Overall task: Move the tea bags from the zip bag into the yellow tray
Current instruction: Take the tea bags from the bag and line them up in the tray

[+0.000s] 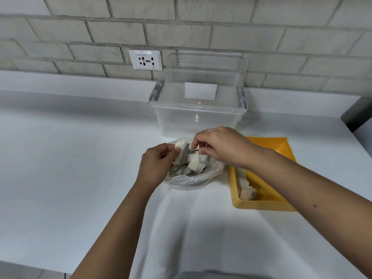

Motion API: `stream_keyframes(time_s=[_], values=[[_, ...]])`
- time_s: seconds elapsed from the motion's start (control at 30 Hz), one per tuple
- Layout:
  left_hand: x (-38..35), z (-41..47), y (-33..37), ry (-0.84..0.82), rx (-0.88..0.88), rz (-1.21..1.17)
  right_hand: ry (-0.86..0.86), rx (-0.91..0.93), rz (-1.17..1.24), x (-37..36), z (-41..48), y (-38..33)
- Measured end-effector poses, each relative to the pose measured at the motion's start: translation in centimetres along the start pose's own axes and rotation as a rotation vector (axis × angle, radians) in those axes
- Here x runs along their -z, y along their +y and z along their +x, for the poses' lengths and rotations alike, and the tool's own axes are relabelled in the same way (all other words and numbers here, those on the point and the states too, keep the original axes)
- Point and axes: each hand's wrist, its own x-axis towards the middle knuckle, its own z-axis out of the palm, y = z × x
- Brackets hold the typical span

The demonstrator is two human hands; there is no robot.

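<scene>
A clear zip bag [196,178] lies open on the white counter, with several whitish tea bags [198,163] heaped in its mouth. My left hand [156,166] pinches the bag's left edge near the top. From the right, my right hand [221,146] reaches over the heap, its fingertips closed on a tea bag at the top. To the right of the zip bag sits the yellow tray [263,203]; a few tea bags [248,193] lie along its left side, partly hidden by my right forearm.
A clear plastic storage box [198,119] stands behind the zip bag, against the brick wall. A wall socket [145,60] is on the wall to its left. A dark object [357,113] sits at the right edge of the counter.
</scene>
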Motion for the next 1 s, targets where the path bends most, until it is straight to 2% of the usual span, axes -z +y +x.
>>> stream_keyframes(time_s=[0.17, 0.33, 0.57, 0.67, 0.73, 0.87, 0.93, 1.0], values=[[-0.5, -0.2, 0.8, -0.16, 0.018, 0.077, -0.063, 0.055, 0.033, 1.3, 0.5, -0.4], [-1.1, -0.9, 1.4, -0.243, 0.053, -0.012, -0.004, 0.086, -0.025, 1.3, 1.3, -0.5], [-1.0, -1.3, 1.7, -0.206, 0.128, -0.216, 0.041, 0.12, -0.077, 0.4, 1.7, -0.7], [-1.1, -1.5, 1.8, -0.205, 0.126, -0.225, 0.058, 0.124, -0.054, 0.0, 2.0, -0.8], [-1.0, -1.3, 1.5, -0.155, 0.1, -0.156, 0.079, 0.123, 0.01, -0.4, 2.1, -0.8], [0.0, -0.3, 0.4, 0.072, 0.043, 0.0, 0.162, 0.048, 0.272, -2.0, 2.1, -0.6], [0.8, 0.1, -0.1, 0.158, 0.036, 0.002, 0.115, 0.0, 0.287, -3.1, 2.1, -0.2], [1.4, 0.3, -0.4, 0.182, 0.04, -0.004, -0.022, -0.038, 0.207, -4.7, 2.2, 0.1]])
